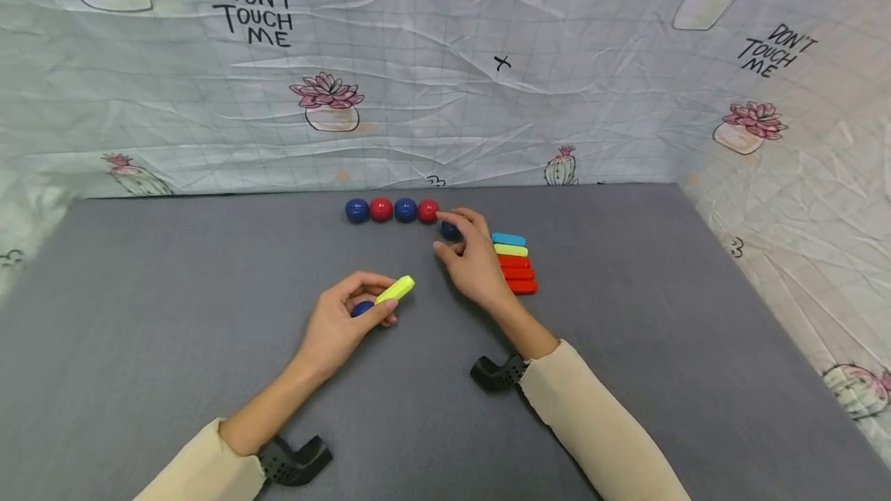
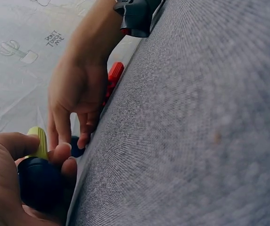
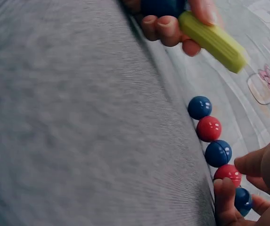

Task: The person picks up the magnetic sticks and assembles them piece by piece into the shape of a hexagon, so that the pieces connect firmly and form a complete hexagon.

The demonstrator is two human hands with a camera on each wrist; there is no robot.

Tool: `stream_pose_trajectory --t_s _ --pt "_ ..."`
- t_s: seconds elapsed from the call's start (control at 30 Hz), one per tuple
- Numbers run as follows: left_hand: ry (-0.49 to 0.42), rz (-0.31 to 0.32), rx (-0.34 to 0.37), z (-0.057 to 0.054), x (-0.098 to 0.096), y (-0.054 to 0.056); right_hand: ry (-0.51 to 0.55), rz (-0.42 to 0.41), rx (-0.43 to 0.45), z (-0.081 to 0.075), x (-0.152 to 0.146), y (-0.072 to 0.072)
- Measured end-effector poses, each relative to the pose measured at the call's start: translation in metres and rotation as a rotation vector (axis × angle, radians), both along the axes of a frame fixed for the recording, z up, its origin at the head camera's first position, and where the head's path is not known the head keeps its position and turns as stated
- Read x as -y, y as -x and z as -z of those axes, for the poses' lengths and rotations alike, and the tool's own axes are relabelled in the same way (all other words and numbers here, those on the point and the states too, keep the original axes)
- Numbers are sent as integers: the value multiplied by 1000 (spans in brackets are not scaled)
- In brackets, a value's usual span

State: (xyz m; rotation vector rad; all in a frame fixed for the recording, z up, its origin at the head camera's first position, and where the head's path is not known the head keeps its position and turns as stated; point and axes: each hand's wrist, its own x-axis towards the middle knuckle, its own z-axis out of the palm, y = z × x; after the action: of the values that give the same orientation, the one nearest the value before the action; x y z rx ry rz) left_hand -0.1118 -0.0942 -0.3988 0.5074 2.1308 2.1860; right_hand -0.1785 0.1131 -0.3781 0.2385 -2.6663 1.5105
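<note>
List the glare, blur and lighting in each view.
Head: fairly even light, the yellow stick clear, the patterned cloth softening at the left edge; left wrist: the tabletop blurs toward the right, the held blue ball looks dark; right wrist: small white highlights on the row of balls, tabletop blurred at left.

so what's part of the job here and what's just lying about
Likely part of the job:
yellow ridged stick and glossy blue ball in the left hand
another glossy blue ball by the right hand
four blue and red balls in a row
blue, yellow and red sticks

Likely not:
white printed cloth
black wrist devices
</note>
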Motion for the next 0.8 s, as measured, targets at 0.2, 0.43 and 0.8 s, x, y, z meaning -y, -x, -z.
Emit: stream_pose_trajectory --t_s 0.2,0.43,0.8 --pt "16 -9 -1 -2 0 -1 -50 67 1 0 2 -2" --pt "54 -31 -3 -2 -1 -1 -87 102 21 0 1 -2" --pt "58 -51 -9 -2 -1 -3 2 48 -3 0 -5 0"
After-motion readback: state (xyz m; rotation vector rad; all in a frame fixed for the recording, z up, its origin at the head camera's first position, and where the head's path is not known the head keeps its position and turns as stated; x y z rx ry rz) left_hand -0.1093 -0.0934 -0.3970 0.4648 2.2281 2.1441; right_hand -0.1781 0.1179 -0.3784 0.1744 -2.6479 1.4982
